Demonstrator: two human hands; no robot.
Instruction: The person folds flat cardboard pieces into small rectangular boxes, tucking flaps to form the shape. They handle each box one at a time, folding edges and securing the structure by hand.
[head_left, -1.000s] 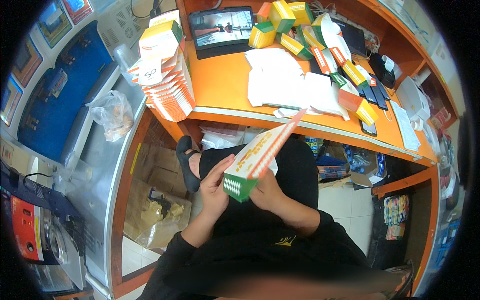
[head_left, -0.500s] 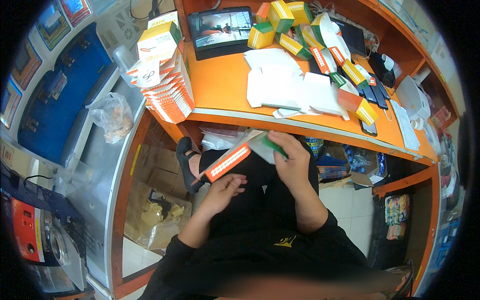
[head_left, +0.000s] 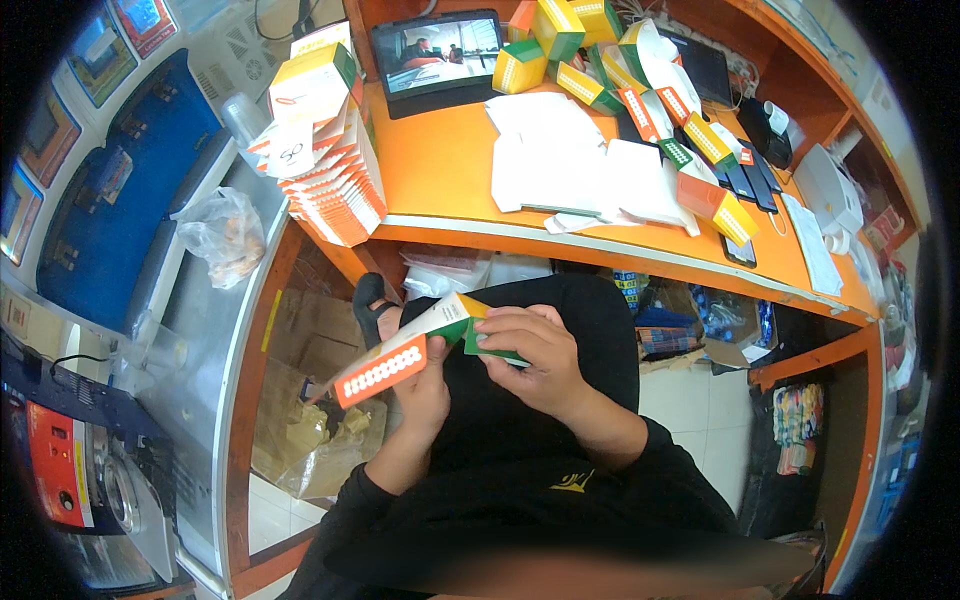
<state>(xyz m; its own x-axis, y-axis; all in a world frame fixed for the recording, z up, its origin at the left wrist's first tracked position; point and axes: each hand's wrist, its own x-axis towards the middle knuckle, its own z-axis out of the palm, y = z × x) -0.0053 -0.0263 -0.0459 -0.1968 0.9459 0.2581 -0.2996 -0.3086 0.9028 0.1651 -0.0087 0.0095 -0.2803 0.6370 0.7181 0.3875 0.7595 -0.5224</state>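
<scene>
Over my lap I have a small cardboard carton (head_left: pixel 383 374), partly unfolded, with an orange end panel, a white and yellow side and a green flap (head_left: pixel 487 341). My left hand (head_left: pixel 424 392) is closed on its underside, the thumb lying against the orange panel. Bent over the green flap are the fingers of my right hand (head_left: pixel 536 352), pinching it at the carton's right end. On the orange desk beyond lie flat white carton blanks (head_left: pixel 545 165). A tall stack of folded cartons (head_left: pixel 335 190) stands at the desk's left edge.
Made-up yellow, green and orange cartons (head_left: pixel 560 35) are heaped at the back of the desk, beside a tablet (head_left: pixel 438 62) showing a video. Phones (head_left: pixel 740 250) and a pale cloth (head_left: pixel 810 240) lie at the right. A plastic bag (head_left: pixel 228 235) sits on the left counter.
The carton has come lower and to the left, and turned. My left hand, loosely curled below it before, now grips it. My right hand has moved down and left onto the green flap.
</scene>
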